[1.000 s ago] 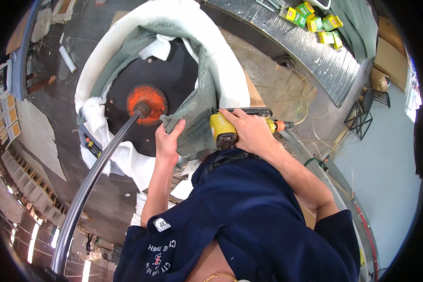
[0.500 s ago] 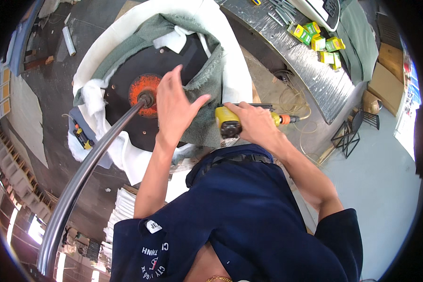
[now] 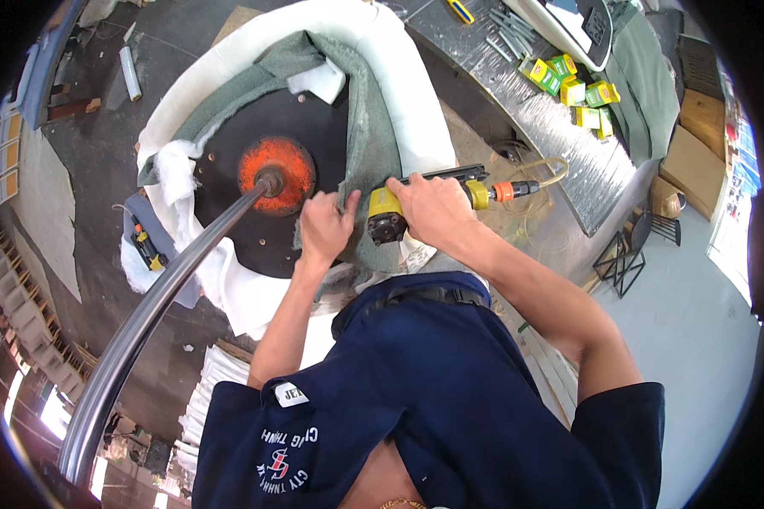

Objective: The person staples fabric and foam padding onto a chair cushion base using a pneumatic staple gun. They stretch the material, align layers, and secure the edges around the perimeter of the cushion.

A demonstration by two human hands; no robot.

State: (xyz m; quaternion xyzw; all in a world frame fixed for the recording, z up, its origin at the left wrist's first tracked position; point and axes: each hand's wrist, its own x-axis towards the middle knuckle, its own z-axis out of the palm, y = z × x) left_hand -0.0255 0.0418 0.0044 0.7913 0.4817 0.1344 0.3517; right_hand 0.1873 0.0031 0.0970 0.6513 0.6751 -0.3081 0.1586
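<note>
My right hand is wrapped round a yellow-and-black air staple gun, whose hose end points right. Close to its left, my left hand is closed on the edge of grey-green fabric, with the thumb up. The fabric lies folded inward over a rounded upholstered piece with a white padded outer side. Its black underside panel carries an orange round plate, from which a shiny metal pole runs toward the lower left. White stuffing pokes out on the left side.
A metal-topped table at the right holds yellow-green small boxes, loose staple strips and a yellow cutter. A second yellow-and-black tool lies left of the pole. A thin air hose loops behind the staple gun.
My left hand has come down and right from above the panel, closing on the fabric edge. My right hand and the staple gun have shifted slightly left, nearer to it.
</note>
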